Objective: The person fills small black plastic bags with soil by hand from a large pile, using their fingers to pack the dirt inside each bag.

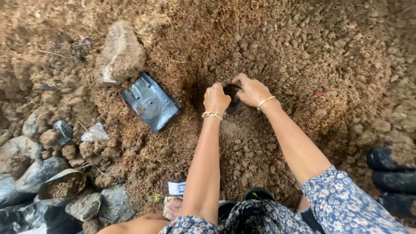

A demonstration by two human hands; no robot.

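Note:
Both my hands reach forward into a mound of brown soil. My left hand, with a gold bracelet at the wrist, grips the near rim of a small black plastic bag. On the bag's far side my right hand, also wearing a gold bracelet, holds the other edge. The bag is mostly hidden between the two hands and partly sunk in the soil. A stack of flat black plastic bags with punched holes lies on the soil to the left of my left hand.
A grey stone sits above the flat bags. Filled and crumpled black bags lie at the lower left among clods. More filled black bags stand at the right edge. A small red scrap lies right of my hands.

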